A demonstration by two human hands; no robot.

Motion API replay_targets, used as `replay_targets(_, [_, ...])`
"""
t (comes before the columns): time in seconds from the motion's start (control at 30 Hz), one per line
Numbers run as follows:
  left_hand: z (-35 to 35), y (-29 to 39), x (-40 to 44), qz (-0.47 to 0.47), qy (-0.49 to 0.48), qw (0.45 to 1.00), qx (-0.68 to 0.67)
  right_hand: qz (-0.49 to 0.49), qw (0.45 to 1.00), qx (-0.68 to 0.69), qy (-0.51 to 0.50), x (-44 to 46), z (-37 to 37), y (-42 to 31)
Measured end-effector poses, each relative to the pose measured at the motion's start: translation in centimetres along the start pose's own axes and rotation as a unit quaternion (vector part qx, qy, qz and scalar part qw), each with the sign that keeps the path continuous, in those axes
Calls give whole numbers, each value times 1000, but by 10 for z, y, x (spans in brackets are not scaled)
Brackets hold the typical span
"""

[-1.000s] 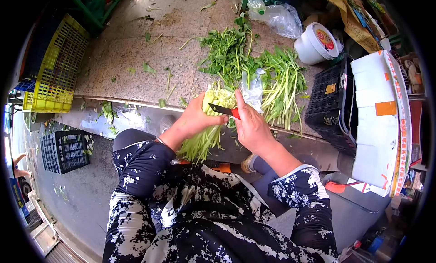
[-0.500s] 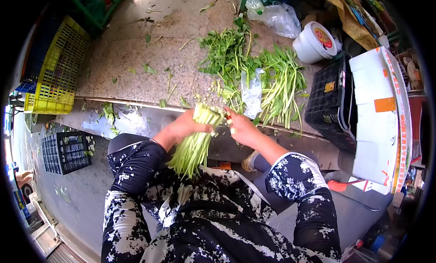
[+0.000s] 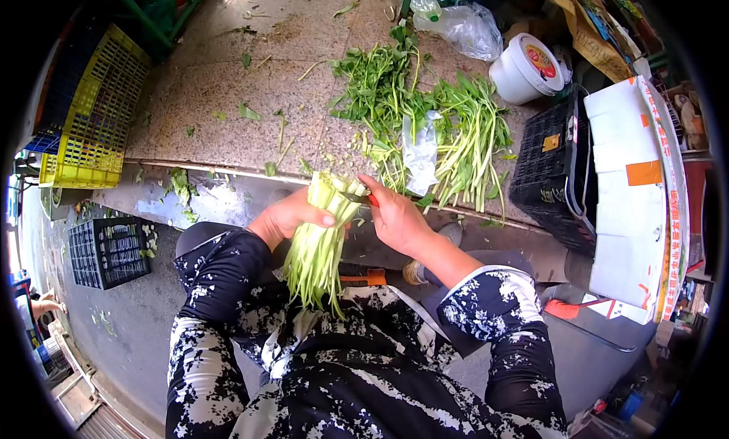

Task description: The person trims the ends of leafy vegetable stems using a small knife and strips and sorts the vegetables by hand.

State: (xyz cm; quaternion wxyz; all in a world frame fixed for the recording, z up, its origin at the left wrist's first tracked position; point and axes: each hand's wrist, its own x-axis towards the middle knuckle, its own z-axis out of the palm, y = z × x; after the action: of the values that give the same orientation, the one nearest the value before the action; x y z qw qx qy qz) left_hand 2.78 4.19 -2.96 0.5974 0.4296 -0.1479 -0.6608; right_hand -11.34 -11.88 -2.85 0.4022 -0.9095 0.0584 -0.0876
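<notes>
My left hand [image 3: 292, 215] is wrapped round a bunch of pale green stems [image 3: 315, 249], whose cut ends point up and away from me. In my right hand [image 3: 399, 219] is a knife [image 3: 372, 200] with a red handle; its dark blade lies against the upper right side of the bunch. Beyond my hands, leafy greens [image 3: 383, 86] rest on the stone ledge [image 3: 220, 90]. More long-stemmed greens [image 3: 467, 147] lie to their right, with a crumpled clear plastic piece [image 3: 420, 154] between.
A yellow crate [image 3: 95, 109] stands at the left, above a black crate [image 3: 110, 253] on the ground. To the right are a white bucket [image 3: 524, 71], another black crate [image 3: 550, 166] and a white foam box [image 3: 619, 204]. A person's hand [image 3: 49, 304] shows at far left.
Both hands have come lower, nearer my body, with the bunch more upright. The knife has moved from across the front of the bunch to its upper right side.
</notes>
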Motion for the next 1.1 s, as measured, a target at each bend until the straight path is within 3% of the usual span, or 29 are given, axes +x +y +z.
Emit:
replay_targets(0.13, [-6, -3, 3, -32, -56, 997, -32, -24, 999, 30, -4, 0, 2, 21])
replay_targets(0.2, [-1, 5, -2, -36, -136, 990, -11, 169, 970, -6, -174, 1, -3, 39])
replay_targets(0.27, [7, 10, -2, -7, -81, 996, 40, 165, 972, 15, -164, -3, -1, 48])
replay_targets(0.33, [7, 4, 7, 100, 47, 978, 179, 228, 962, 22, -146, -3, -8, 36])
replay_targets(0.37, [5, 6, 11, 110, 96, 951, 273, 196, 976, 0, -92, -8, -3, 39])
replay_targets(0.4, [10, 6, 13, 111, 99, 951, 270, 194, 976, -1, -96, -9, -3, 33])
replay_targets(0.47, [20, 8, 17, 159, 213, 904, 336, 101, 994, -48, 20, -7, -10, 10])
replay_targets(0.53, [17, 1, 27, 177, 252, 873, 378, 76, 995, -59, 23, -1, -13, -6])
replay_targets(0.6, [17, -4, 35, 219, 313, 807, 450, -27, 992, -112, 49, 3, -9, -13])
replay_targets(0.63, [18, -6, 37, 243, 319, 782, 477, -30, 990, -124, 56, 3, -6, -13])
replay_targets(0.87, [28, 1, 37, 183, 352, 763, 510, -36, 983, -180, 20, 10, -11, -16])
replay_targets(1.1, [29, -2, 41, 189, 356, 761, 508, 47, 968, -248, 4, 9, 0, -12])
